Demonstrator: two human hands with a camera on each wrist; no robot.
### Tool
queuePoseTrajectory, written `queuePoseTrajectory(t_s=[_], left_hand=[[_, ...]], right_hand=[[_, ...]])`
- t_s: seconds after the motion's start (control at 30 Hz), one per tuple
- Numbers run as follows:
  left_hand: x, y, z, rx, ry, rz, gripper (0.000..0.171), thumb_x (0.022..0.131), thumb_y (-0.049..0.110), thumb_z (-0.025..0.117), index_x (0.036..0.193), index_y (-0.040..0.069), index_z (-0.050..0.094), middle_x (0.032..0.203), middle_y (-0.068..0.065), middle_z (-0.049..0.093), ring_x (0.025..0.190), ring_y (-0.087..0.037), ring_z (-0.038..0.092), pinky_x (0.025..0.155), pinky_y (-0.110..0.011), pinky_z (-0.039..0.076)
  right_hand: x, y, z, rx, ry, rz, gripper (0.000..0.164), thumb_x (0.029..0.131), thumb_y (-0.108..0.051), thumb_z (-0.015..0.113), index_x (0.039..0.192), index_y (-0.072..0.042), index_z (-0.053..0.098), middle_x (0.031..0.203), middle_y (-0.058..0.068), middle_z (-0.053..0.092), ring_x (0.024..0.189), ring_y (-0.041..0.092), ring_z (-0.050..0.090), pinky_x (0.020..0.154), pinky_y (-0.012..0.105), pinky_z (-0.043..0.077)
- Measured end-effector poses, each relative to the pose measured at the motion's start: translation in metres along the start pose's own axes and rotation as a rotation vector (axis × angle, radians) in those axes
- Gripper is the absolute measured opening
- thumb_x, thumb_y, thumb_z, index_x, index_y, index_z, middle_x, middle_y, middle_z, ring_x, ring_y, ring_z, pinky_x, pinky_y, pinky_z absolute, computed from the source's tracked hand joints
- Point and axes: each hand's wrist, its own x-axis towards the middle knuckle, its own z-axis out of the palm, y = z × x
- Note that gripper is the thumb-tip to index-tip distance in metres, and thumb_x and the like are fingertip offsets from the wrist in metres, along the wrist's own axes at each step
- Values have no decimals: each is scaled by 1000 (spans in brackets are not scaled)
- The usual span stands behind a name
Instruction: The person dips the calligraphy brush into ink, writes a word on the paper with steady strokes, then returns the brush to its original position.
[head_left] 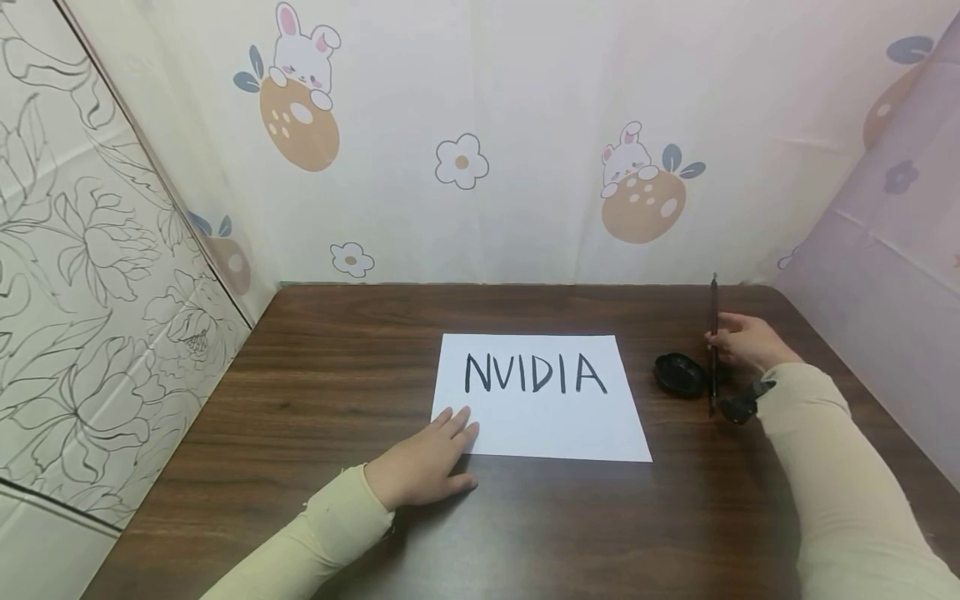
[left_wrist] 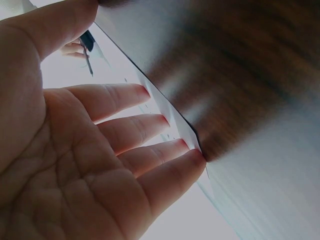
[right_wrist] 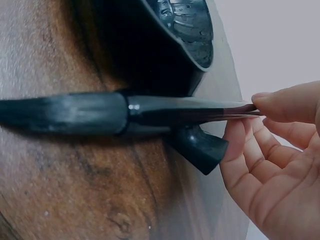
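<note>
A white sheet of paper lies on the table with "NVIDIA" brushed on it in black letters. My left hand rests on the sheet's lower left corner, its fingers straight and slightly spread. At the right, my right hand pinches a dark writing brush between thumb and fingers. The right wrist view has the brush's dark bristles close over the wood, pointing away from the hand. Right beside the brush stands a black ink dish, its ridged inside looking wet. A short black stub shows below the brush shaft.
The brown wooden table meets a curtain printed with rabbits along its back edge. A panel with flower line drawings stands at the left. A black wrist camera sits under the right wrist.
</note>
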Motion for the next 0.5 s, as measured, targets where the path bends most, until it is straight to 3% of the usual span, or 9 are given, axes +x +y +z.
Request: queuePoseTrajectory(t_s=[0.13, 0.3, 0.5], left_hand=[[0, 0, 0, 2, 4, 2, 71, 93, 41, 63, 148, 3, 40, 159, -19, 30, 147, -40, 28, 119, -47, 30], [0, 0, 0, -1, 8, 5, 70, 93, 40, 64, 148, 3, 41, 158, -19, 31, 146, -41, 28, 119, -47, 30], [0, 0, 0, -5, 13, 6, 70, 93, 39, 64, 148, 2, 41, 158, -20, 31, 146, -41, 28, 119, -47, 30]], right_hand=[[1, 0, 2, -17, -2, -2, 62, 104, -9, 34, 150, 13, 0, 144, 38, 37, 102, 11, 59, 85, 30, 59], [3, 2, 3, -27, -14, 1, 67, 100, -5, 41, 149, 15, -1, 143, 40, 38, 102, 13, 61, 86, 33, 59], [0, 0, 6, -43, -29, -3, 66, 100, -3, 41, 148, 18, 2, 142, 43, 36, 123, 45, 51, 93, 42, 56]])
